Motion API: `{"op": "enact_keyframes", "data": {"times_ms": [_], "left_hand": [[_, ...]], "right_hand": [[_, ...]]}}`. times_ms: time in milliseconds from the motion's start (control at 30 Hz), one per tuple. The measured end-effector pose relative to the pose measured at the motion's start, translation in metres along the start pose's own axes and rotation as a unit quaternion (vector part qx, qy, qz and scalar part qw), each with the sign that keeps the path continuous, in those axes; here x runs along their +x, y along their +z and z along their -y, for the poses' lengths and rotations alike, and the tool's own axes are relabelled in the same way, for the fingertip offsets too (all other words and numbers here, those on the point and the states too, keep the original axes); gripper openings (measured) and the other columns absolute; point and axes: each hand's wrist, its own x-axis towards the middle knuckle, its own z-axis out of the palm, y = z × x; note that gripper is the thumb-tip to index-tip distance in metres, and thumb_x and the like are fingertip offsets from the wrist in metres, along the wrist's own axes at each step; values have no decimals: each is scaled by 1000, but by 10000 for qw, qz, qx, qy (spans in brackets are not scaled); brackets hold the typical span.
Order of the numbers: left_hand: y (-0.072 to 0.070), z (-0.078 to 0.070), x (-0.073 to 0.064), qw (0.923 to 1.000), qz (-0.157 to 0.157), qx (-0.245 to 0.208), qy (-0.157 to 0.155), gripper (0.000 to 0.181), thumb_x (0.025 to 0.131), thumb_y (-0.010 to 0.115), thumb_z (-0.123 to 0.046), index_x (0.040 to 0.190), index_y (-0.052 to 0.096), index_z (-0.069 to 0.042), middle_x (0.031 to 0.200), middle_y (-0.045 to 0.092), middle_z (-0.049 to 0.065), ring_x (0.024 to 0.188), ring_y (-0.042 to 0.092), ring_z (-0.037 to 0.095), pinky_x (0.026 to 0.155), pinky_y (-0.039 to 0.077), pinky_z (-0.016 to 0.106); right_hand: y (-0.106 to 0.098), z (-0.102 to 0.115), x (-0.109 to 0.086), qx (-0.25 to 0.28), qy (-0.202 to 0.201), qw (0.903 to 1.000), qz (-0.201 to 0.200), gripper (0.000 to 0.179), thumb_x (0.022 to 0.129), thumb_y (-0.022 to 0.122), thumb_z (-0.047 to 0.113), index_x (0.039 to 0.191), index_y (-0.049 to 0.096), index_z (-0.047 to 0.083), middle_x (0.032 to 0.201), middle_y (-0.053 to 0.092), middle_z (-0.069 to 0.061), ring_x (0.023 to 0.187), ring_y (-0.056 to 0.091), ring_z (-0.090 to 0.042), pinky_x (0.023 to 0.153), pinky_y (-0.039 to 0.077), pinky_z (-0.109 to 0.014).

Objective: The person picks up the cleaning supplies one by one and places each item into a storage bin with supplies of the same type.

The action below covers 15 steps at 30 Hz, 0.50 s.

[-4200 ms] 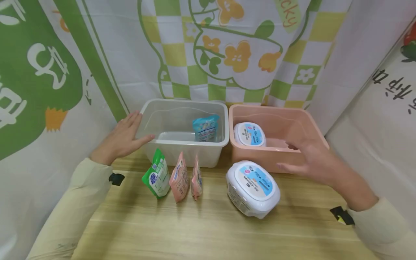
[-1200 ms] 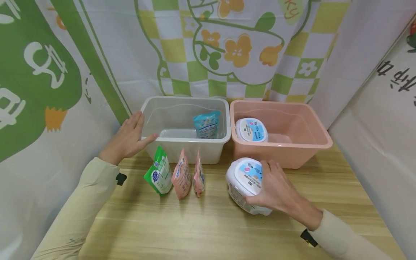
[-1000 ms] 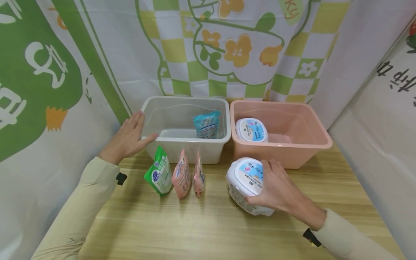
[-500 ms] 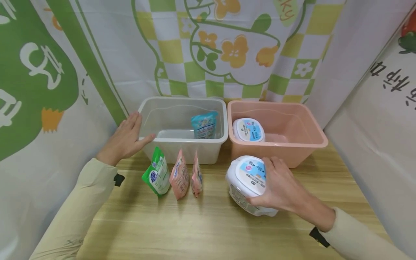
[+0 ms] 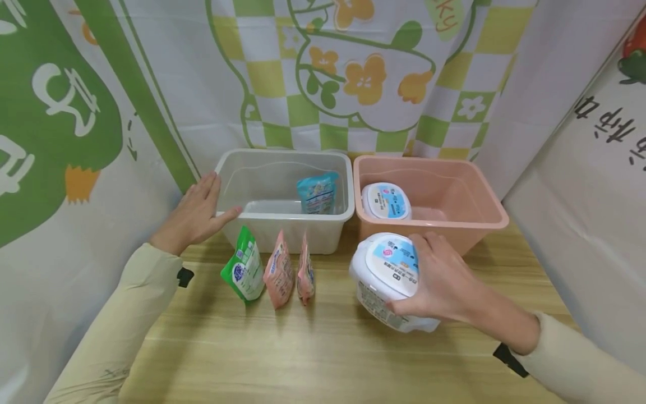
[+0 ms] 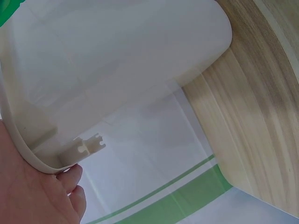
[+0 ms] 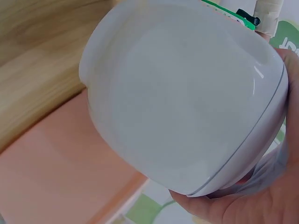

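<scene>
My right hand [image 5: 446,280] grips a white plastic tub [image 5: 375,269] with a blue-and-white label on its lid, in front of the pink bin [image 5: 434,225]. Thumb and fingers span the tub's right side; the right wrist view shows its smooth white wall [image 7: 182,98] close up. My left hand [image 5: 194,216] rests on the left front corner of the grey bin [image 5: 282,217], thumb along the front rim. A similar tub [image 5: 387,201] sits at the left in the pink bin. A blue pouch [image 5: 319,193] leans inside the grey bin.
A green pouch [image 5: 245,268] and two pink pouches, one wider [image 5: 279,272] and one seen edge-on [image 5: 305,275], stand on the wooden table [image 5: 303,359] before the grey bin. Printed curtains [image 5: 363,78] hang behind and at both sides.
My right hand has come from over the pink bin to the nearer tub and taken hold of it. The tub has shifted slightly up and right. My left hand stays on the grey bin.
</scene>
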Motion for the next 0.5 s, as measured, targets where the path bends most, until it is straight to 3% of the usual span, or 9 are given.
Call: {"op": "enact_keyframes", "data": {"times_ms": [167,433,500], "left_hand": [[0,1,0,10000,18,1,-21,103,106,34,-68,164,-1,10,175,-5,30,163,0,49,132,5,64],[0,0,0,10000,23,-18,-26,103,106,34,-68,164,-1,9,175,-5,29,163,0,49,132,5,63],[-1,-1,0,10000,21,-18,-26,103,106,34,-68,164,0,10,175,-5,29,163,0,49,132,5,63]], "right_hand": [[-14,4,4,121,-226,9997,-53,115,57,94,60,143,51,-2,126,57,-15,108,59,-26,86,58,-45],[-40,11,11,149,-146,9997,119,111,59,94,61,143,52,3,148,50,-14,125,54,-29,91,56,-47],[-48,13,13,89,-58,9997,216,113,60,93,64,145,50,3,143,55,-14,125,54,-30,90,55,-48]]}}
